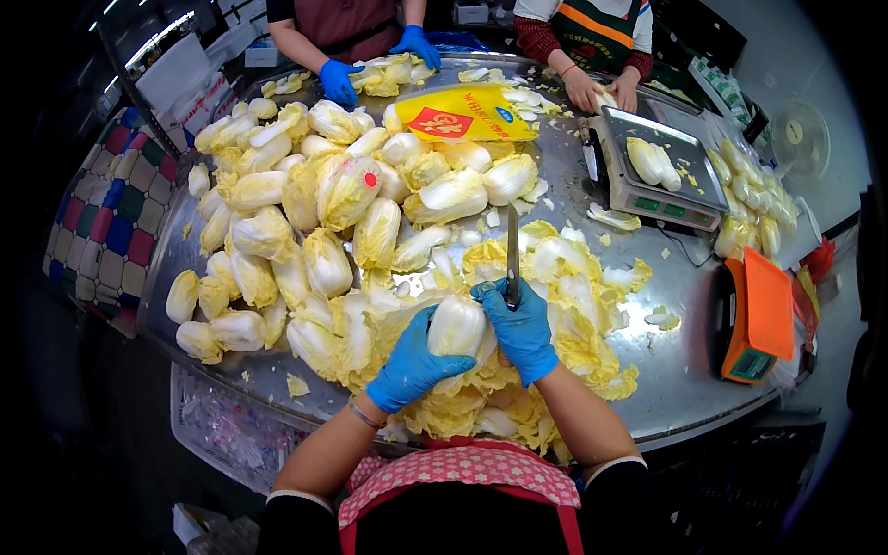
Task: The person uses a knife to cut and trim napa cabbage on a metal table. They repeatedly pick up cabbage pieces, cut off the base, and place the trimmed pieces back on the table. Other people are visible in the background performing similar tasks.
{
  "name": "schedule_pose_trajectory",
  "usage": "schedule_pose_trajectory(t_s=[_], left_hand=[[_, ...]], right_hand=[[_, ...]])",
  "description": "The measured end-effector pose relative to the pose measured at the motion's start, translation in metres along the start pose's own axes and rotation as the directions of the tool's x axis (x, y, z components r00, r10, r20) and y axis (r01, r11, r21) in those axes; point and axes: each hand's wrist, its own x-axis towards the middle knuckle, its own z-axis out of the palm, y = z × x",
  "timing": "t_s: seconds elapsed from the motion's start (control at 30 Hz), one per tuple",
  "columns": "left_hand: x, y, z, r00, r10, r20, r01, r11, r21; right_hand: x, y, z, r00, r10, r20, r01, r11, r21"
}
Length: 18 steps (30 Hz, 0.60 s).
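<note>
My left hand (pixel 415 364), in a blue glove, grips a pale napa cabbage head (pixel 458 326) with its thumb across the near end. Also gloved in blue, my right hand (pixel 517 326) holds a knife (pixel 513 253) whose blade points up and away from me. The right fingertips are at the cabbage's upper right edge; whether they press on it I cannot tell. Under and around both hands lies a heap of loose yellow cabbage leaves (pixel 583 326). Beyond my left hand, many whole napa cabbages (pixel 260 232) are piled.
A steel table (pixel 669 347) carries a yellow printed bag (pixel 479 111), a scale (pixel 666 166) with cabbage on it, another knife (pixel 590 152) and an orange scale (pixel 760 312). Bagged cabbages (pixel 753 194) sit at right. Across the table, two people work, one wearing blue gloves (pixel 338 80).
</note>
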Motion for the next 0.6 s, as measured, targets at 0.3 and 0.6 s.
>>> schedule_pose_trajectory(t_s=[0.3,0.6], left_hand=[[-0.006,0.013,-0.019,0.989,-0.139,0.045,0.146,0.93,-0.337],[-0.015,0.005,-0.024,0.982,-0.161,0.097,0.186,0.905,-0.383]], right_hand=[[-0.018,-0.042,0.001,0.927,0.114,0.358,-0.129,0.991,0.019],[-0.023,-0.035,0.011,0.968,0.028,0.25,-0.021,0.999,-0.03]])
